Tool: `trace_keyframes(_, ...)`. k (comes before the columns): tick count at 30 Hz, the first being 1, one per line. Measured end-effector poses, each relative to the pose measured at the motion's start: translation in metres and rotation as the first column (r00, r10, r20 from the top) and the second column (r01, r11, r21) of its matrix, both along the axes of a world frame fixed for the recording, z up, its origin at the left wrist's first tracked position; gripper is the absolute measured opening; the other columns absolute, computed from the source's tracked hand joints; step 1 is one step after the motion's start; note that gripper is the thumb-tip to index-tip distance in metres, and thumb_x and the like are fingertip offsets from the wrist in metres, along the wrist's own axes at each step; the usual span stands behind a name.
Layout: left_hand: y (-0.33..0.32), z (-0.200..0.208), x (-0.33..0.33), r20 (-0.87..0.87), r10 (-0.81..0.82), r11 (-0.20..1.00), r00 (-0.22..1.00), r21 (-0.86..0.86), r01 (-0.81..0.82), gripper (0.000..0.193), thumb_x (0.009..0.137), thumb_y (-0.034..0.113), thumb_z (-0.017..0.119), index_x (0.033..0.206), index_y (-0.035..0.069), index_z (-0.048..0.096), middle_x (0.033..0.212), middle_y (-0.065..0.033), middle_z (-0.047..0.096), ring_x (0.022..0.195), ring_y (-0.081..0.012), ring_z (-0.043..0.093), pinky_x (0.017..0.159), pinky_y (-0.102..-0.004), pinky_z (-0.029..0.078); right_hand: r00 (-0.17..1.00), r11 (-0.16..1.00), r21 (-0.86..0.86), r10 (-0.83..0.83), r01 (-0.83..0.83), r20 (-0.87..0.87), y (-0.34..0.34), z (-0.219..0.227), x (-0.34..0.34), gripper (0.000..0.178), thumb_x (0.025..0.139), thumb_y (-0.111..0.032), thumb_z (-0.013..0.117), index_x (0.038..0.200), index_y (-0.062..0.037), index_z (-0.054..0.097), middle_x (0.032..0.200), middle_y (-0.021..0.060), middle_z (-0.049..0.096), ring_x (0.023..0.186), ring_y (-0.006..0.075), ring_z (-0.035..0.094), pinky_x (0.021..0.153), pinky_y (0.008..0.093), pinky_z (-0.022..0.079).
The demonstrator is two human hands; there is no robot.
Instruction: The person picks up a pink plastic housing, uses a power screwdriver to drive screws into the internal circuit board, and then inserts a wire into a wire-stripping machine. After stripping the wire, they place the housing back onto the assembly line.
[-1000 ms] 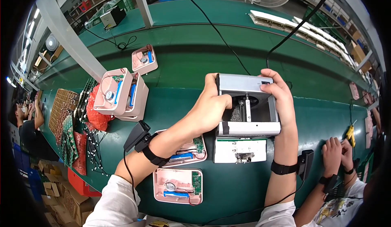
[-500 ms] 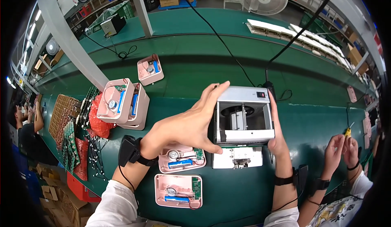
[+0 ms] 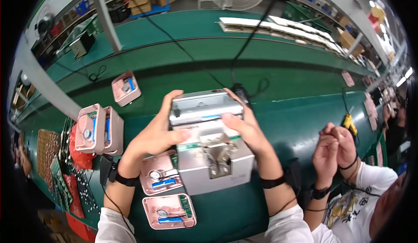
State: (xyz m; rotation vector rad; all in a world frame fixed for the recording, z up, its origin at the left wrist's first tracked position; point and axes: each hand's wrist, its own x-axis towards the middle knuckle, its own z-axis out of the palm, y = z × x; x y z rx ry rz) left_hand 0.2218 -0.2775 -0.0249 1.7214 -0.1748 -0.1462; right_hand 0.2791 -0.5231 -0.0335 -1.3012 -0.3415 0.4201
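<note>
A silver metal machine, apparently a screw feeder (image 3: 189, 175), is between my two hands above the green bench. Its mechanism side, with a notch and metal parts, faces me; glare and blur hide the details. My left hand (image 3: 159, 134) grips its left side, thumb on the front edge. On the opposite side, my right hand (image 3: 252, 134) holds it with the thumb over the top. Beside the machine's lower left lie two open pink cases, the upper case (image 3: 145, 180) and the lower case (image 3: 146, 214), each with a blue battery, a round speaker and a green board.
Further left are stacked pink cases (image 3: 116, 134), circuit boards (image 3: 61, 184) and a red bag (image 3: 80, 156). Another pink case (image 3: 126, 100) sits farther back. At right, a co-worker's hands (image 3: 333, 151) are near a yellow tool (image 3: 348, 123). A black cable hangs behind the machine.
Both hands have turned and tipped the machine, so its notched front shows instead of the hollow opening. My view has swung right. The co-worker's hands have drawn away from the yellow tool.
</note>
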Motion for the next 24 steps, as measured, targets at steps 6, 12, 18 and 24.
trace_keyframes(6, -0.001, 0.018, -0.006, 0.158, -0.013, 0.999, 0.987, 0.041, 0.006, 0.112, 0.075, 0.05, 0.079, 0.157, 0.002, 0.019, 0.146, -0.0214, 0.044, 0.135, -0.0319, 0.044, 0.115, -0.0408, 0.032, 0.974, 0.999, 0.032, -0.033, 0.027, 0.226, 0.003, 0.022, -0.001, 0.097, 0.084, -0.036, 0.079, 0.155, 0.0093, 0.03, 0.133, 0.0203, 0.06, 0.123, 0.0229, 0.056, 0.107, 0.0341, 0.042)
trace_keyframes(12, -0.009, -0.005, 0.012, 0.067, 0.093, 0.994, 0.993, -0.057, -0.089, 0.115, 0.072, 0.055, 0.078, 0.156, 0.001, 0.021, 0.142, -0.0188, 0.047, 0.134, -0.0299, 0.046, 0.114, -0.0395, 0.034, 0.998, 0.999, 0.008, 0.034, -0.035, 0.061, -0.002, 0.007, 0.019, 0.101, 0.084, -0.035, 0.081, 0.154, 0.0142, 0.027, 0.133, 0.021, 0.06, 0.123, 0.0238, 0.057, 0.108, 0.0348, 0.042)
trace_keyframes(18, -0.021, 0.022, -0.001, 0.159, 0.087, 0.993, 0.984, -0.097, -0.072, 0.109, 0.076, 0.055, 0.074, 0.155, 0.0, 0.023, 0.14, -0.018, 0.048, 0.133, -0.0288, 0.046, 0.113, -0.0385, 0.034, 0.984, 0.994, 0.11, -0.002, -0.018, 0.179, -0.004, 0.034, 0.008, 0.087, 0.085, -0.033, 0.083, 0.142, 0.018, 0.041, 0.121, 0.0165, 0.066, 0.107, 0.0189, 0.062, 0.097, 0.0312, 0.048)
trace_keyframes(24, -0.022, -0.003, 0.01, 0.07, 0.104, 0.994, 0.992, -0.023, -0.103, 0.105, 0.078, 0.053, 0.073, 0.154, 0.002, 0.024, 0.139, -0.0176, 0.049, 0.131, -0.0288, 0.047, 0.113, -0.0386, 0.035, 0.997, 0.999, 0.027, -0.044, 0.042, 0.062, -0.008, 0.013, 0.02, 0.094, 0.087, -0.036, 0.08, 0.148, 0.0184, 0.034, 0.13, 0.0219, 0.062, 0.116, 0.0213, 0.06, 0.1, 0.032, 0.047)
